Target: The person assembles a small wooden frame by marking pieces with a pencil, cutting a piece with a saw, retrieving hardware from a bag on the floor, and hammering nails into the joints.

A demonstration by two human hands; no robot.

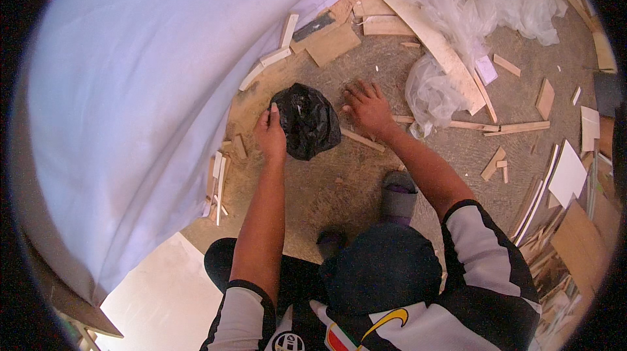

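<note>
A crumpled black plastic bag (307, 122) hangs open-mouthed above the floor in front of me. My left hand (271, 134) grips its left edge, thumb on top. To the right of the bag, apart from it, my right hand (370, 109) reaches out with its fingers spread and nothing visible in them. Below that hand a thin wooden strip (364, 140) lies on the floor, partly behind the bag. What the bag contains, if anything, cannot be seen.
A large pale cloth (150, 76) drapes along the left. Wood offcuts (334, 44) and clear plastic sheeting (450, 17) lie ahead, beside a long board (434, 50). Scrap wood and white panels (567, 174) pile up at the right. My sandalled foot (398, 197) stands below.
</note>
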